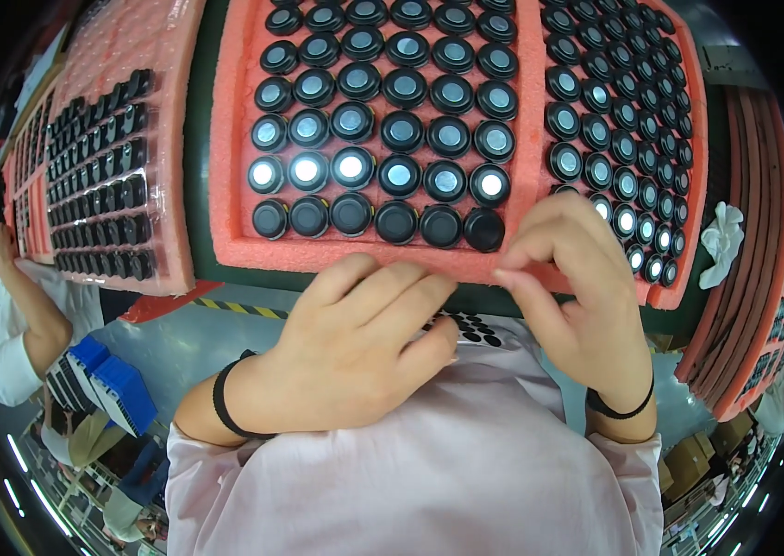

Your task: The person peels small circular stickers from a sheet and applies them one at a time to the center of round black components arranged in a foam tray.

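My left hand point(355, 343) is closed, its fingers curled over and its thumb below, on a sheet of black round stickers point(477, 330). Most of that sheet is hidden behind the hand. My right hand point(582, 287) has its thumb and index finger pinched together at the front edge of the pink foam tray point(318, 255); whatever is between the tips is too small to make out. Rows of round black parts point(401, 174) sit in the tray. Most have a silver disc on top. The nearest row, such as the black-topped part point(483, 229), shows plain black tops.
On the left lies another pink foam tray point(165, 185) with black parts under clear plastic. Stacked pink foam trays point(734, 250) and a crumpled white cloth point(721, 243) are at the right. A co-worker's arm point(31, 296) and blue crates point(114, 380) show at far left.
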`<action>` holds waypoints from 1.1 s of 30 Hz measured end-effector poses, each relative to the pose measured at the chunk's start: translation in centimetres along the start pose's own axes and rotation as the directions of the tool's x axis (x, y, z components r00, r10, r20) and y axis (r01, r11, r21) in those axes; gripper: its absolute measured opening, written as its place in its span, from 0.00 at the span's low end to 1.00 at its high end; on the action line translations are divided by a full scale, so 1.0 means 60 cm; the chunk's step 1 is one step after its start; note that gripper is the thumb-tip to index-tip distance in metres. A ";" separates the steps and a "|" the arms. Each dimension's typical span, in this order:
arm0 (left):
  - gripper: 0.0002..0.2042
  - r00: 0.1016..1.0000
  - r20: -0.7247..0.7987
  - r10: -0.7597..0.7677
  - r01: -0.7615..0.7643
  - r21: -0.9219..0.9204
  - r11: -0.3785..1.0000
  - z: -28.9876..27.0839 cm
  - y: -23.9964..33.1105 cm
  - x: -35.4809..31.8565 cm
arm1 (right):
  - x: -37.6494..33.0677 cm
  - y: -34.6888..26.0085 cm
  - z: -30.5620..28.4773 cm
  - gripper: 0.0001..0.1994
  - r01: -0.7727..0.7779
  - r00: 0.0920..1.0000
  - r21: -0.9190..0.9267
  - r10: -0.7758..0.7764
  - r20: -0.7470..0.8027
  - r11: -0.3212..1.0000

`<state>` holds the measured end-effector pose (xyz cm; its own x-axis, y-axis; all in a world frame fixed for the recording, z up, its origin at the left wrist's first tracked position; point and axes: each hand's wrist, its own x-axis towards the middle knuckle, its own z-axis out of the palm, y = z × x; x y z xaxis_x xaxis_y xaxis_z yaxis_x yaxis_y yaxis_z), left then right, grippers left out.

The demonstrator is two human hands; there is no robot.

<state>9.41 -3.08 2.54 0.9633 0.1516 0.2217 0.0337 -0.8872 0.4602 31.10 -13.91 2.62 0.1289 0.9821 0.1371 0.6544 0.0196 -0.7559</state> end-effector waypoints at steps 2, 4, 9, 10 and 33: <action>0.14 0.999 0.002 -0.043 0.043 -0.029 0.999 -0.013 0.000 -0.010 | -0.011 -0.008 -0.005 0.09 -0.078 0.994 0.215 0.061 0.086 0.973; 0.14 0.998 0.023 -0.058 0.059 -0.039 0.997 -0.024 -0.001 -0.021 | -0.018 -0.014 -0.013 0.09 -0.104 0.984 0.250 0.062 0.169 0.963; 0.16 0.994 0.052 -0.096 0.099 -0.063 0.993 -0.041 0.006 -0.034 | -0.029 -0.034 -0.010 0.13 -0.074 0.951 0.262 -0.011 0.309 0.962; 0.16 0.994 0.042 -0.101 0.104 -0.060 0.993 -0.044 0.008 -0.036 | -0.031 -0.037 -0.005 0.15 -0.024 0.953 0.237 -0.050 0.298 0.971; 0.12 0.386 -0.847 -0.365 0.278 -0.270 0.922 -0.076 0.099 -0.253 | 0.075 -0.233 0.137 0.19 0.354 0.820 0.669 -0.560 0.114 0.654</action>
<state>-6.24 -8.67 5.81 0.1339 0.7513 0.6462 0.2271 -0.6580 0.7180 16.39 -8.22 8.55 -0.3455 0.8161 0.4633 -0.0253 0.4854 -0.8739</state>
